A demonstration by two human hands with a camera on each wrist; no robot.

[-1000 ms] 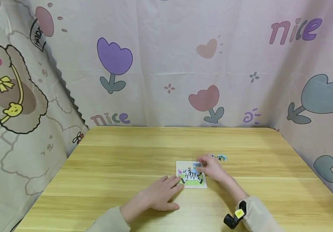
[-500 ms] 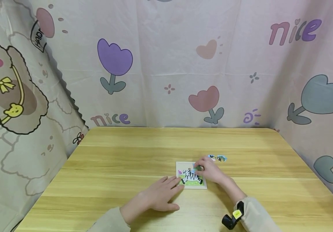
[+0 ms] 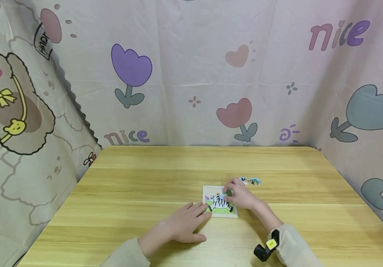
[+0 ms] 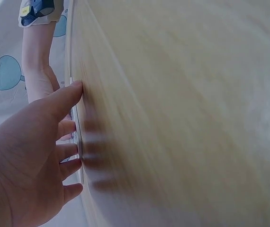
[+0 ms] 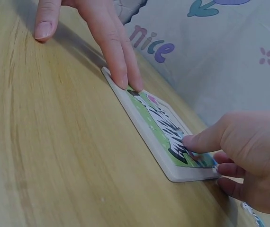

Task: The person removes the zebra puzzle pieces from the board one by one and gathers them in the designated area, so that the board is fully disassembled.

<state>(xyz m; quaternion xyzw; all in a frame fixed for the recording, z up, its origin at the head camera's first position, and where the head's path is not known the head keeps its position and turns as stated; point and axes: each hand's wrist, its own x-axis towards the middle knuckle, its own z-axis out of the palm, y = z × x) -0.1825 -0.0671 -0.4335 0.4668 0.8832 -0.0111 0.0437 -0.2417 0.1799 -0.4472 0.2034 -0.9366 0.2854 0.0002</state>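
Observation:
A small square zebra jigsaw puzzle (image 3: 208, 189) lies flat on the table, a pale border round its picture. My left hand (image 3: 185, 224) rests beside it with fingers extended, and its fingertips press the puzzle's left edge, as the right wrist view also shows. Over the upper right of the picture, my right hand (image 3: 242, 196) pinches a blue and green puzzle piece (image 3: 229, 192) between thumb and fingers. In the right wrist view the thumb (image 5: 196, 143) is down on the picture while the other fingers curl at the border. The fingers partly hide the piece.
Loose puzzle pieces (image 3: 255, 181) lie on the wooden table (image 3: 145, 178) just beyond my right hand. A patterned curtain (image 3: 185, 74) hangs behind the table and along its sides. A black wrist camera (image 3: 265, 248) sits on my right sleeve.
My right hand has shifted slightly left and down onto the puzzle's upper right with the puzzle piece, uncovering more of the loose pieces. My left hand has stayed in place.

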